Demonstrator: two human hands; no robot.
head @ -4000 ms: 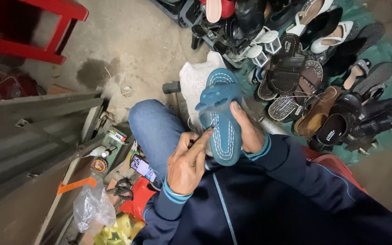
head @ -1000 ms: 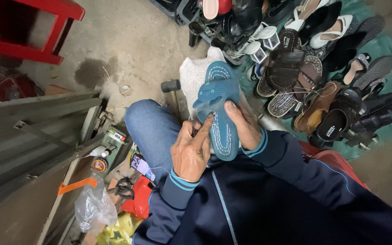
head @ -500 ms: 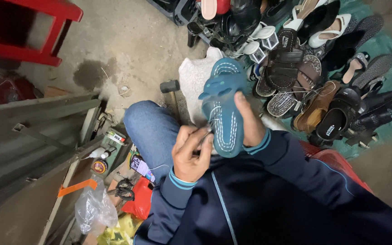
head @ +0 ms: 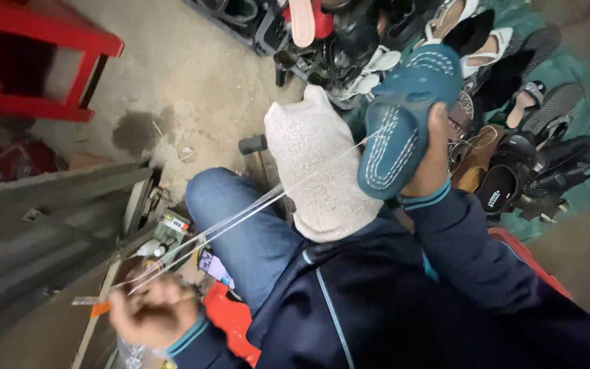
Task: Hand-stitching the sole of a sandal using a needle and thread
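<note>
Gripping the teal slide sandal point(head: 397, 126) sole-up, right hand point(head: 433, 154) fingers wrap its edge, thumb across the stitched sole. Sandal sits above the right knee, over a grey cloth-covered stand point(head: 315, 171). Left hand point(head: 151, 316), blurred, closed in a fist on pale thread point(head: 254, 208); strands run taut from fist up to the sole. Beyond: pile of shoes point(head: 513, 123) on a green tarp point(head: 568, 68), red stool point(head: 42, 55), concrete floor point(head: 192, 75).
</note>
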